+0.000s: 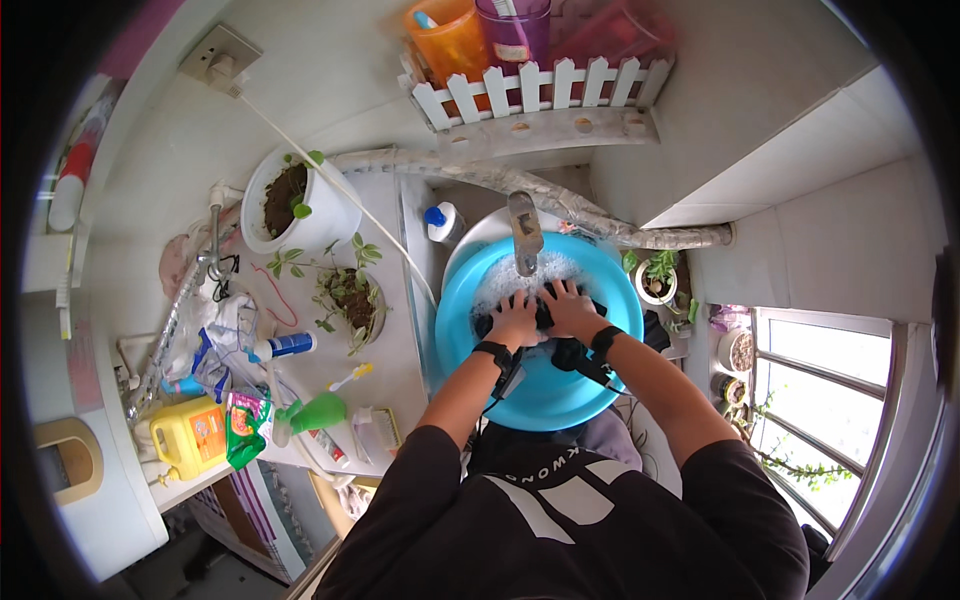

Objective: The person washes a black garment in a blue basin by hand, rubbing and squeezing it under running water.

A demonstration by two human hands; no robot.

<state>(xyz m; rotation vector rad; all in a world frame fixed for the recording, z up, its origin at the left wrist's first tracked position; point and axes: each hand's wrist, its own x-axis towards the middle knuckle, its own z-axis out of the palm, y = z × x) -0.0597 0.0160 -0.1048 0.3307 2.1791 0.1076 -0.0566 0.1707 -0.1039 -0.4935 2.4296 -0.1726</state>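
Observation:
A light blue basin stands under the metal tap, with white foam at its far side. Black cloth lies in the basin, partly hidden by my hands. My left hand rests palm down on the cloth, fingers spread. Beside it, my right hand also lies palm down on the cloth with its fingers apart. Each wrist wears a black band, and dark cords run near them. How much water is under the foam cannot be made out.
Left of the basin are a white plant pot, a smaller potted plant, a green bottle and a yellow jug. A white bottle with a blue cap stands behind. Another potted plant is at right. A white cord hangs across.

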